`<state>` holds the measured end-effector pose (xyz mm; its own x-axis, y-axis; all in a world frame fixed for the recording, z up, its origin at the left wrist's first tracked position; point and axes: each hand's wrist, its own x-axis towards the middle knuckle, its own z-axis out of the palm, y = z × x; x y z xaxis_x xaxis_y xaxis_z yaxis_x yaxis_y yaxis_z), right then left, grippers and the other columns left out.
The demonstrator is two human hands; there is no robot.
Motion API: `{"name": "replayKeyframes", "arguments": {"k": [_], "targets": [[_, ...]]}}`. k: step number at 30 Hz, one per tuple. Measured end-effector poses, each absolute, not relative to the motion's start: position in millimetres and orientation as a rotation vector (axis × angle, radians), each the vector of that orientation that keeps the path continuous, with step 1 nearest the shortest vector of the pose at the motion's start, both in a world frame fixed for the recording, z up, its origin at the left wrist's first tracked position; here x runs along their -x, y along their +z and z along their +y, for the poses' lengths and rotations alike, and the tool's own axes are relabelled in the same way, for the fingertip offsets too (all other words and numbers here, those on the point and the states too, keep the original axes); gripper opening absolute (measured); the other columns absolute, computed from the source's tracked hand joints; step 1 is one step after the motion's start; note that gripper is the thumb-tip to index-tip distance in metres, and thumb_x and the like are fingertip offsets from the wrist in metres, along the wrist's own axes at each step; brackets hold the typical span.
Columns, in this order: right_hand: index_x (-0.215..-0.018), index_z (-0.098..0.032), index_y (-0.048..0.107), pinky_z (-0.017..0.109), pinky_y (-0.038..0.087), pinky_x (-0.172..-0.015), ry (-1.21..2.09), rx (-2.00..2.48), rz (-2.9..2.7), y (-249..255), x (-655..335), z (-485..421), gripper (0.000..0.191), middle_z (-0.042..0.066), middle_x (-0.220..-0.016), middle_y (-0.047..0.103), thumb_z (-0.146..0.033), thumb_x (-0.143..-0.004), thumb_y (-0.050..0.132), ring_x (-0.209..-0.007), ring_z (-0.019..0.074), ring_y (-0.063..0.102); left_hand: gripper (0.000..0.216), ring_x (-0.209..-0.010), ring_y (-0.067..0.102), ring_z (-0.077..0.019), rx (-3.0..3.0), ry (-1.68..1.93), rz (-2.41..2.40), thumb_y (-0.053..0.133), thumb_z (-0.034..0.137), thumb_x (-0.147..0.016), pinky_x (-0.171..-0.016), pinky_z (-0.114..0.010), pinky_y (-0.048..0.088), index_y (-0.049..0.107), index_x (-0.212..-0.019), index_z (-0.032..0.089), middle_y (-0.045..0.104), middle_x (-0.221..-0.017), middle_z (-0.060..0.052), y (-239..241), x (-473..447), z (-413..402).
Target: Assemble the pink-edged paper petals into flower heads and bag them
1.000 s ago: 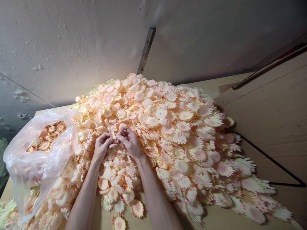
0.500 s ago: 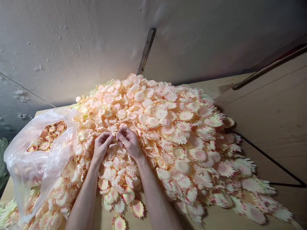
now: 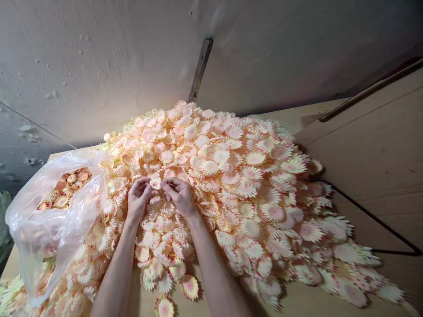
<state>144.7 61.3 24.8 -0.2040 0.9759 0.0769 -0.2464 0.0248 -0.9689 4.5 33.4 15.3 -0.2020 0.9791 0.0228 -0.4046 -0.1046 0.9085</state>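
Note:
Between my two hands is a small round flower piece (image 3: 155, 183), pale cream with a notched, petal-like edge and a pinkish centre. My left hand (image 3: 139, 197) pinches its left edge between thumb and finger. On the other side, the fingertips of my right hand (image 3: 178, 193) grip its right edge. Around and beneath both hands spreads a large heap of similar flower pieces (image 3: 221, 156), cream with pink-red tips. A smaller cluster of them (image 3: 161, 237) lies between my forearms.
On the left, a clear plastic bag (image 3: 77, 220) gapes around smaller, darker-edged flower pieces (image 3: 68, 189). The pale wooden tabletop (image 3: 317, 304) shows at the front. A stained wall (image 3: 115, 66) rises behind, with a metal strip (image 3: 201, 68). Cardboard (image 3: 373, 176) stands at the right, by a bent black rod (image 3: 373, 218).
My hands have parted slightly, and the flower piece between them now shows face-up. The left hand has shifted a little left. The heap and bag look the same.

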Motion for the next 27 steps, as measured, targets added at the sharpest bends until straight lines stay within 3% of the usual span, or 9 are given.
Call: {"name": "replayKeyframes", "arguments": {"k": [8,27], "targets": [[-0.076,-0.017,0.070,0.023,0.033,-0.044,1.618,0.763,-1.163,24.2,-146.1,61.4,0.025,-0.004,-0.047,0.051,-0.041,-0.079,0.069,-0.042,0.0080,0.043,0.031,-0.071,0.052,-0.0068,-0.934,1.593,1.067,0.078,0.031,-0.073,-0.068,-0.018,0.046,0.053,-0.087,0.021,0.053,-0.082,0.003,17.9,-5.2,30.3],[-0.080,-0.017,0.074,0.023,0.033,-0.046,1.640,0.722,-1.196,19.9,-145.4,60.8,0.019,-0.003,-0.053,0.053,-0.036,-0.076,0.074,-0.046,0.0074,0.042,0.026,-0.067,0.055,-0.0067,-0.851,1.572,1.037,0.079,0.033,-0.072,-0.066,-0.018,0.046,0.064,-0.087,0.018,0.060,-0.080,0.001,12.8,-2.9,32.6]]}}
